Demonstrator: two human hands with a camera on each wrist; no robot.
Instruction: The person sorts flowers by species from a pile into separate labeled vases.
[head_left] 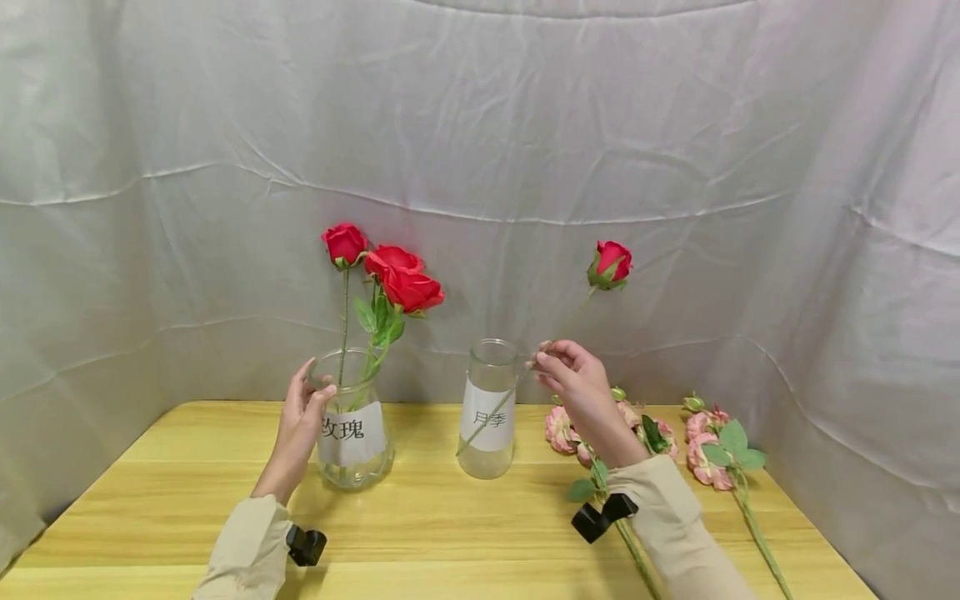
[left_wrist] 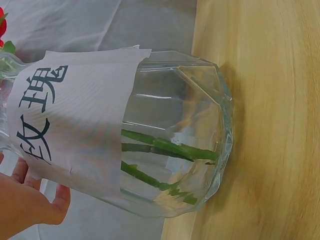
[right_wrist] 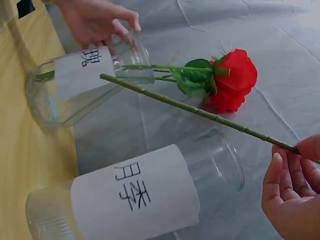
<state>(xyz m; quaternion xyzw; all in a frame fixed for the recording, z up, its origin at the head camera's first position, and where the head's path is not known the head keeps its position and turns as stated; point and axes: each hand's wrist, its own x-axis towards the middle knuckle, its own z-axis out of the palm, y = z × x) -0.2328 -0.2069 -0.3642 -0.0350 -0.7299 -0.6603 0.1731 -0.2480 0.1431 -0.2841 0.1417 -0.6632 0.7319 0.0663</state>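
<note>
Single red rose (head_left: 611,265): held in the air right of the narrow vase (head_left: 498,446).
Right hand (head_left: 587,393) pinches the stem (right_wrist: 200,113), fingertips together, leaving the lower end free, presumably for aiming. Left hand (head_left: 298,421) is clamped on the rim of the wide vase (head_left: 356,450), apparently steadying it; three roses (head_left: 393,271) stand inside. Pink flowers (head_left: 707,450) lie apart, rightward.

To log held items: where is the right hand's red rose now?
In the head view, the red rose is right of centre above the pink flowers, its stem pinched by the right hand just right of the 月季 vase.
</note>
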